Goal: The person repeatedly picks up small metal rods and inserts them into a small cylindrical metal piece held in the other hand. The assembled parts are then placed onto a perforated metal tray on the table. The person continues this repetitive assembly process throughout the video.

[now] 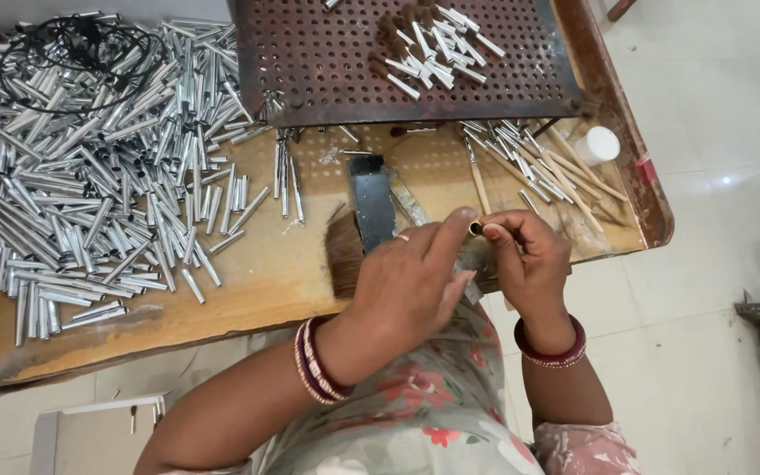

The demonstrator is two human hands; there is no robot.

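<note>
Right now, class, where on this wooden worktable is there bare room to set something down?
Bare wood lies along the near edge of the wooden worktable, between the heap of shiny metal tubes and the brown bristle bundle. Crowded: the left half, the rusty perforated metal tray, and the wooden sticks at right.

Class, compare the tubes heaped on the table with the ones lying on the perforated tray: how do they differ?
The table tubes form a large sprawling heap; the tray tubes are a small cluster. Table tubes look empty; tray tubes carry brown bristle tufts. Both are short silver metal tubes.
</note>
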